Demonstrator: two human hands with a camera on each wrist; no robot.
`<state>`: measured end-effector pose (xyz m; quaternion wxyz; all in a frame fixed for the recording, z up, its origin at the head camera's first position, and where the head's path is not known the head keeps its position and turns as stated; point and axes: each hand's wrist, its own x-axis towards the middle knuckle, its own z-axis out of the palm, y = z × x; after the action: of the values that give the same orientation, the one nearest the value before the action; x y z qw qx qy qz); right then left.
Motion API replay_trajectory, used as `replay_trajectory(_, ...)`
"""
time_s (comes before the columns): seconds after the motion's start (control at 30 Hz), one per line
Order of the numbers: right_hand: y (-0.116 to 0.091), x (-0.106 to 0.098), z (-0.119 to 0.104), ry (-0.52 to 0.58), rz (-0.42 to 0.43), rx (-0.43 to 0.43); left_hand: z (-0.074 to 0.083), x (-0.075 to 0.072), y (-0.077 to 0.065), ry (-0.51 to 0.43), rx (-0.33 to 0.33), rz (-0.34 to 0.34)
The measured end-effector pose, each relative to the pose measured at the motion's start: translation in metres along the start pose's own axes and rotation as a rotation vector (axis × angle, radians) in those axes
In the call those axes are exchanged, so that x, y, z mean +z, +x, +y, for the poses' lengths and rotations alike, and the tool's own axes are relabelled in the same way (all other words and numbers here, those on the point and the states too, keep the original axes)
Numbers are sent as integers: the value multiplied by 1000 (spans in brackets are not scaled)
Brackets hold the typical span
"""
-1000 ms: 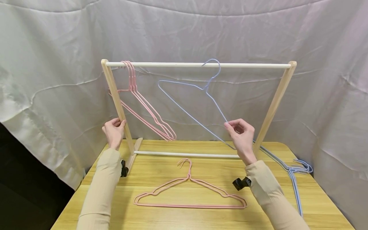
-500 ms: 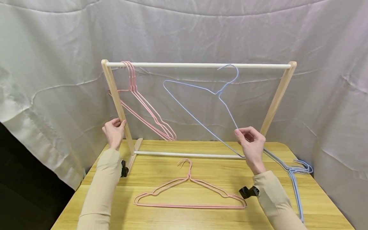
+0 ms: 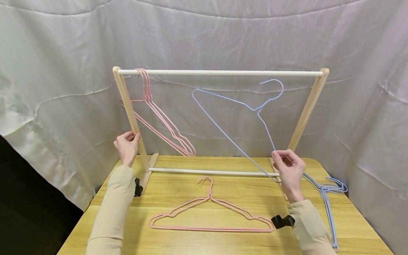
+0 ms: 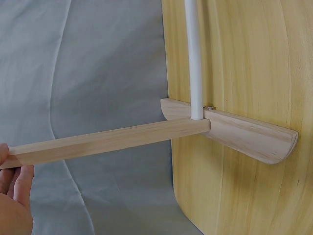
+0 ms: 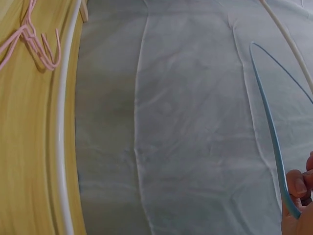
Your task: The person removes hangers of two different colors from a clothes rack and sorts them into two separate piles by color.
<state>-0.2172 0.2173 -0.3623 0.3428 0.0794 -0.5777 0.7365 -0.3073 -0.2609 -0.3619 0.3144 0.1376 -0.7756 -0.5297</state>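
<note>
In the head view my right hand pinches a blue wire hanger by its right arm. The hanger is tilted, its hook below the white top rail and apart from it. In the right wrist view the blue hanger rises from the fingers at the lower right. My left hand grips the left wooden post of the clothes rack; the left wrist view shows its fingers at that post. Several pink hangers hang at the rail's left end.
Pink hangers lie flat on the wooden table in front of the rack. More blue hangers lie at the table's right side. The white lower bar runs just above the table. A grey curtain stands behind.
My right hand has moved right and down with the blue hanger, whose hook has dropped from rail height to below it. The left hand has stayed on the post.
</note>
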Motion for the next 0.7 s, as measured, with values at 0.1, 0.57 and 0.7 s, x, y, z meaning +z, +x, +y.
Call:
replay_trajectory(0.1,-2,-6,1,22,15,-8,0,0,0,1,-1,1)
replay_trajectory(0.57,-7,-44,11,163,27,-90,0,0,1,-1,-3,-3)
replay_trajectory(0.7,-7,-53,13,228,32,-138,-1,1,1,0,-6,-6)
